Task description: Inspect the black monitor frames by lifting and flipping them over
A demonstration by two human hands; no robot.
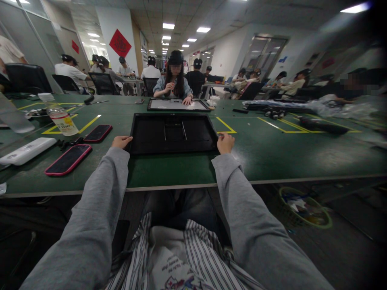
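Note:
A black rectangular frame-like panel [193, 146], perhaps a monitor's back housing, lies in front of me with its hollow inner side up. Two pale upright strips and a dark block show near its middle. My left hand [121, 141] grips its left edge, fingers closed on the rim. On the opposite edge, my right hand [225, 143] pinches the rim near the right corner. The panel rests on or just above the green table [169, 171]; which one I cannot tell.
Left of me are two phones [69, 160], a white oblong device [28, 151] and a drink bottle [63, 117]. Across the table a co-worker [173, 82] handles a flat panel [157, 105]. Plastic wrap [302, 106] lies to the right. A basket [322, 223] stands on the floor.

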